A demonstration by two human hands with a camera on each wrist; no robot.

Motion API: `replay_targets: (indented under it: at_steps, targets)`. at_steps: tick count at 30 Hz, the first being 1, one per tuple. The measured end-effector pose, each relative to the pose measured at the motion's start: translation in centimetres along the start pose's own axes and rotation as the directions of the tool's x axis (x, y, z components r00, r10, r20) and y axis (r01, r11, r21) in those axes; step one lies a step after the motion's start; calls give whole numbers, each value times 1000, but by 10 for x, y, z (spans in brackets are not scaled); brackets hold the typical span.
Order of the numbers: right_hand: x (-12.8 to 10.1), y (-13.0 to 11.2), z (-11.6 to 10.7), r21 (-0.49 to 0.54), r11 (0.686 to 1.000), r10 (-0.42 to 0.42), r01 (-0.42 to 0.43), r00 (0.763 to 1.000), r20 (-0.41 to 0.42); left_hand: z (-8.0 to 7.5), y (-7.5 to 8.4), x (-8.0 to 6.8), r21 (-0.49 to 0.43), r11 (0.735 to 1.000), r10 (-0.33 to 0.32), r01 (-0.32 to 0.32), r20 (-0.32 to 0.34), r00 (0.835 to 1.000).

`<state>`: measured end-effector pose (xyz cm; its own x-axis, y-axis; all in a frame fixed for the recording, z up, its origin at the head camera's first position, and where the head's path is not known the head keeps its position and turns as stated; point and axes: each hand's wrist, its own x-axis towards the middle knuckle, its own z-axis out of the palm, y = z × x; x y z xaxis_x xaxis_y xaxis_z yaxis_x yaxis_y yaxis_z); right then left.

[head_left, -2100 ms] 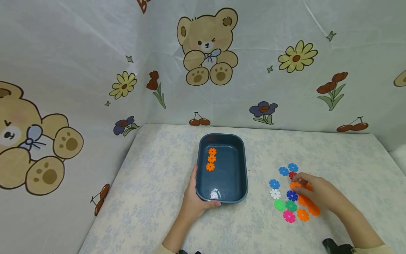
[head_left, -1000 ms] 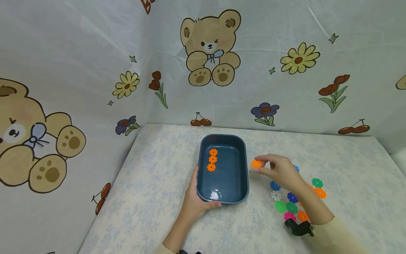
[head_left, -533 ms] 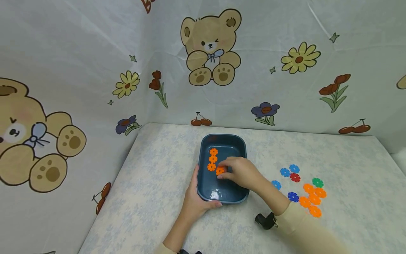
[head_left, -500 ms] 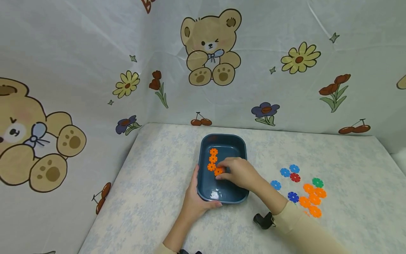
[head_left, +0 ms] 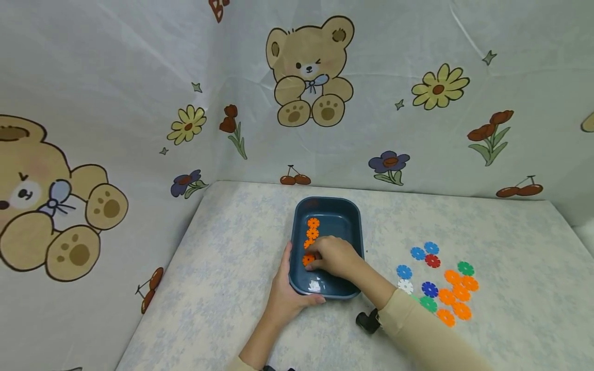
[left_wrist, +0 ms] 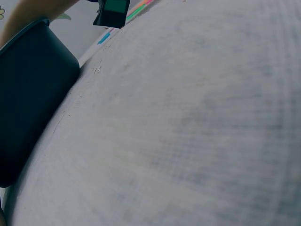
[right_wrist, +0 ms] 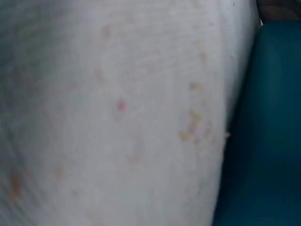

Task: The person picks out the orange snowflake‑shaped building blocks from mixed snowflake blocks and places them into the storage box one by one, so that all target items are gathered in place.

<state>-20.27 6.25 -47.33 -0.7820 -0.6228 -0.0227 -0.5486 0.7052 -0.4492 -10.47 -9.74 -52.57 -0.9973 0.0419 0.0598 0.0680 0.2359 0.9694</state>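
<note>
One dark blue tray is sitting on the table. Inside it, four orange flower discs are showing in a row, the nearest one partly covered by a hand. Two hands are appearing in the head view.

Outside the tray, the loose discs are numbering as follows:
- orange: five
- light blue: three
- green: two
- red: one
- dark blue: one
- white: one

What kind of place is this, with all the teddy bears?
Probably a play or craft corner at home. A cloth printed with bears and flowers hangs round a small table, and flower-shaped toy pieces lie beside a blue tray.
</note>
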Motion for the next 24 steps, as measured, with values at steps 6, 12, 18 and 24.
replay_targets:
  at_steps: [6, 12, 18, 24]
  targets:
    - [0, 1, 3, -34, 999, -19, 18, 1000, -17, 0, 0, 0, 17, 1000, -6, 6, -10, 1000]
    - [0, 4, 3, -35, 999, -27, 26, 999, -35, 0, 0, 0, 12, 1000, -14, 14, -10, 1000]
    - [0, 5, 4, -12, 1000, -14, 13, 999, -43, 1, 0, 0, 21, 1000, -17, 17, -11, 1000]
    - [0, 4, 3, -6, 1000, -24, 24, 998, -61, 2, -1, 0, 21, 1000, -14, 15, -18, 1000]
